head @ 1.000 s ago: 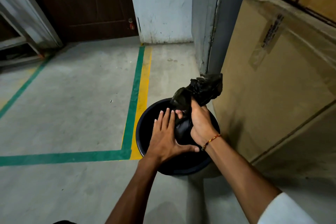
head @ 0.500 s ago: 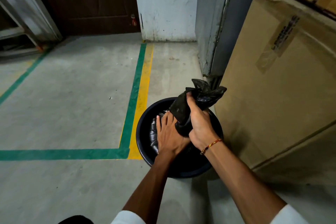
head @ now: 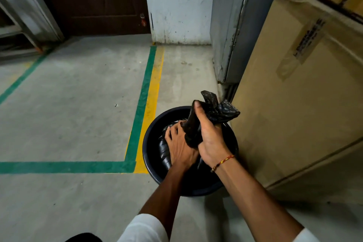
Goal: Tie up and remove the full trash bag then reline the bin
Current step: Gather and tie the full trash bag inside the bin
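A round dark bin [head: 151, 143] stands on the concrete floor beside a large cardboard box. Inside it sits a black trash bag [head: 164, 147], its top gathered into a twisted neck that sticks up above the rim. My right hand [head: 208, 135] is shut around that neck, with the crumpled bag mouth [head: 222, 111] fanning out above my fist. My left hand [head: 179, 145] reaches down into the bin, fingers curled against the bag just below the neck. The lower part of the bag is hidden by my hands and the bin wall.
A tall cardboard box [head: 294, 104] stands close on the right, touching the bin's side. A grey door frame [head: 229, 35] and white wall lie behind. Green and yellow floor tape [head: 145, 94] runs left of the bin, with bare concrete floor [head: 68, 114] beyond.
My left hand went from lying flat on the bag to curling in against it under the neck. My right hand has kept its grip on the gathered bag top.
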`<state>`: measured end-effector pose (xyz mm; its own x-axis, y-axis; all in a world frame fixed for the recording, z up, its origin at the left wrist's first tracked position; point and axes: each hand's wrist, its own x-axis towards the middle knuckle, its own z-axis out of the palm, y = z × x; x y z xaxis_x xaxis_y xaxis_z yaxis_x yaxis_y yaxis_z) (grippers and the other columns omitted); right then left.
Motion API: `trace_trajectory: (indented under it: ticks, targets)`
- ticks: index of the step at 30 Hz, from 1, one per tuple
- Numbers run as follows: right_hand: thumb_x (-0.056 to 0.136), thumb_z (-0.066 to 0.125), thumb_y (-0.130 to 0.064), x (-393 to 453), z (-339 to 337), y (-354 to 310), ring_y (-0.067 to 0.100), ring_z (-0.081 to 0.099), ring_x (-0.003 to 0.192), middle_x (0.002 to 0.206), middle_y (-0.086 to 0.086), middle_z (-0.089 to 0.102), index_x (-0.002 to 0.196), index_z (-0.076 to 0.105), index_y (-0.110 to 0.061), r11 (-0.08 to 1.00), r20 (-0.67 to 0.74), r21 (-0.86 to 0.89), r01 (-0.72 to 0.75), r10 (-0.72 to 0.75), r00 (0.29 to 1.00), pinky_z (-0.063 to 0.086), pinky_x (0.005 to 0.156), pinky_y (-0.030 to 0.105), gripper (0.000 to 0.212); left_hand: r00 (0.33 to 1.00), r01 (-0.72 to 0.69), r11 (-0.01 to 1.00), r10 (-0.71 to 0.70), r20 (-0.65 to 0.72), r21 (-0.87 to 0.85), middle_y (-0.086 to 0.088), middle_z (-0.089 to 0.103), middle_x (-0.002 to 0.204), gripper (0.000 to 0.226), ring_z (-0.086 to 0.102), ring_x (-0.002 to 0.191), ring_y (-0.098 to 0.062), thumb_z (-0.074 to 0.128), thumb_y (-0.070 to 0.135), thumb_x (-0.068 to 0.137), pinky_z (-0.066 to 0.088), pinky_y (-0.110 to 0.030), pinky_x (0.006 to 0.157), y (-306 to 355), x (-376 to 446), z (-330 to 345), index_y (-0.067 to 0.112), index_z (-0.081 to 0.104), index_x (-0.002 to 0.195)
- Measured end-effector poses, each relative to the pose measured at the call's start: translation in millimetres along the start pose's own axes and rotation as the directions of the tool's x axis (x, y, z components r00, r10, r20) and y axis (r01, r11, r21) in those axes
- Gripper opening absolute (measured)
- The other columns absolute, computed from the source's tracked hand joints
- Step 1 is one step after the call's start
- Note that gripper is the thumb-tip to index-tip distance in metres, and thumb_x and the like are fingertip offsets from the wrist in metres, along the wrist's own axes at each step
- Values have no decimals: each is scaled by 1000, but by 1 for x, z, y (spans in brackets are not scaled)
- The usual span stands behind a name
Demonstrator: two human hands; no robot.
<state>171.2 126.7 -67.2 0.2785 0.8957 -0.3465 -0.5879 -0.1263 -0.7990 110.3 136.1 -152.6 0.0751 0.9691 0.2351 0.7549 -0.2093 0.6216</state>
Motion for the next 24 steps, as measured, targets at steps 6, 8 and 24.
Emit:
trace_trajectory:
  ticks: [6, 8, 24]
  targets:
    - [69, 82, -46, -13, -31, -12, 10, 62, 117, 118, -7, 71, 119, 66, -23, 928, 254, -257, 270, -205, 945, 47, 104, 32, 58, 999, -40, 998, 40, -5, -48, -3, 58, 135, 38, 41, 131, -35, 42, 43, 89, 27, -50, 110, 7, -4, -7, 38, 39, 127]
    - [71, 77, -48, -14, -53, -16, -1, 60, 115, 115, -24, 69, 121, 63, -28, 805, 329, -426, 412, -286, 900, 45, 103, 21, 56, 999, -44, 996, 44, 8, -83, -7, 60, 132, 38, 44, 128, -39, 35, 46, 87, 32, -56, 106, 9, -4, -9, 38, 36, 125]
    - [72, 76, -51, 5, -75, -18, 19, -2, 151, 162, -4, 11, 153, 14, -25, -39, 458, -886, 461, 80, 886, 15, 120, 32, 106, 952, 306, 813, -257, 167, -495, -1, 62, 119, 54, 54, 120, -24, 46, 53, 72, 36, -27, 106, -12, 0, -2, 22, 61, 114]
